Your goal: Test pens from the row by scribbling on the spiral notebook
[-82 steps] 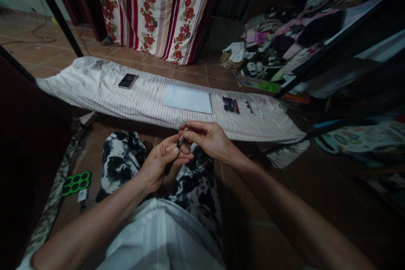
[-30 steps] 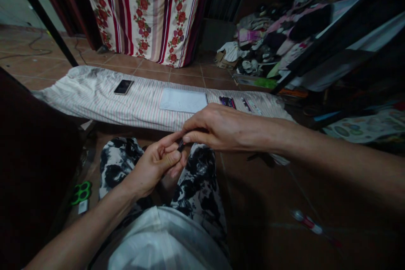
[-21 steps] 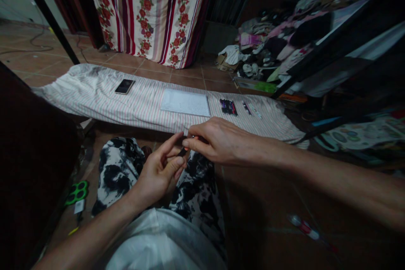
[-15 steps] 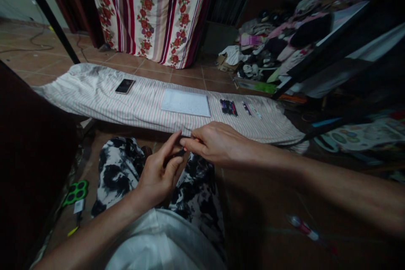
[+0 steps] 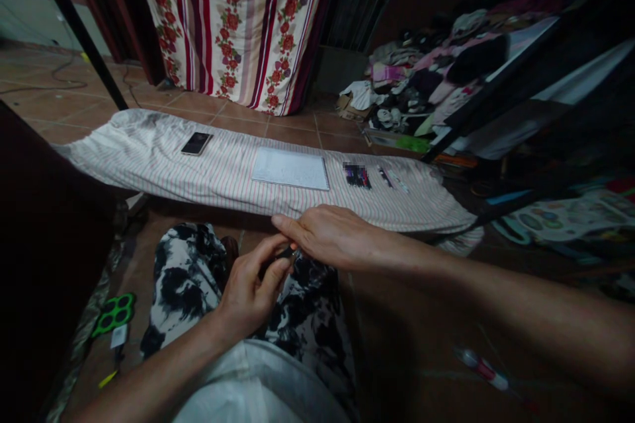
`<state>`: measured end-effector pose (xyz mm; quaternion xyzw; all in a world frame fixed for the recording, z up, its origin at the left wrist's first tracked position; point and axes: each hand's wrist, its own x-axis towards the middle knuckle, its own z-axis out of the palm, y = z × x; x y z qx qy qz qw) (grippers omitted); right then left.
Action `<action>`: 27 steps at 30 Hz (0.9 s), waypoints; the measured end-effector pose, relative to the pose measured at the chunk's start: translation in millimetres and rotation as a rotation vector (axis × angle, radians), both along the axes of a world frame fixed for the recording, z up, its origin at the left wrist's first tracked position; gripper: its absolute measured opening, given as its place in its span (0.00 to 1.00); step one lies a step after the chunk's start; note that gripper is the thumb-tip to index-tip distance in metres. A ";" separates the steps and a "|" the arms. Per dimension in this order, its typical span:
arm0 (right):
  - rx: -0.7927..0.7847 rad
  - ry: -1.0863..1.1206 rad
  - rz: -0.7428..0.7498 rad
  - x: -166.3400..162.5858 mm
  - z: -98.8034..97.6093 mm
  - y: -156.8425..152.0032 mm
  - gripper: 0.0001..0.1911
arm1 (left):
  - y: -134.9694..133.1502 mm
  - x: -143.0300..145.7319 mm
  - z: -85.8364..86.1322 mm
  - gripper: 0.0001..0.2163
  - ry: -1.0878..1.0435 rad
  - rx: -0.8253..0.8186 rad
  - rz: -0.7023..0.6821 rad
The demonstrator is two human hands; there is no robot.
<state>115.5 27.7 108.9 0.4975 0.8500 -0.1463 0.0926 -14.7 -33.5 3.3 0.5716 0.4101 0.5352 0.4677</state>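
Observation:
My left hand (image 5: 251, 287) and my right hand (image 5: 325, 234) meet above my lap, over black-and-white patterned trousers (image 5: 191, 274). Both pinch a thin dark pen (image 5: 286, 253), mostly hidden between the fingers. The left fingers curl around its lower part. The right thumb and fingers close on its upper end, index finger stretched left. Beyond the hands a striped cloth (image 5: 149, 152) lies along the floor.
On the cloth lie a phone (image 5: 196, 143), an open spiral notebook (image 5: 290, 168) and several pens (image 5: 357, 176). A green object (image 5: 113, 314) sits on the floor at left, a small tube (image 5: 481, 369) at right. Clothes are heaped by a shelf (image 5: 421, 76).
Both hands have sunk slightly lower and closer to my lap, still pinching the pen. The right index finger now stretches out over the left hand. The view tilted a little.

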 end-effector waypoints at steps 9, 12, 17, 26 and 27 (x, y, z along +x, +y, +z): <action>0.134 0.317 0.264 14.2 -0.1 9.3 0.17 | 11.9 -5.3 2.6 0.14 -0.277 -0.243 -0.092; 0.164 0.332 0.506 22.9 -0.4 15.6 0.12 | 13.5 -7.4 1.4 0.16 -0.347 -0.326 -0.167; 0.232 0.191 0.665 27.9 -2.3 19.4 0.12 | 12.5 -5.6 -0.1 0.16 -0.387 -0.346 -0.250; 0.073 0.294 0.544 25.0 3.9 12.3 0.10 | 5.0 -0.1 -0.9 0.17 -0.245 -0.195 -0.140; 0.052 0.300 0.506 24.2 5.5 11.0 0.10 | 4.1 -0.1 -1.8 0.16 -0.215 -0.173 -0.134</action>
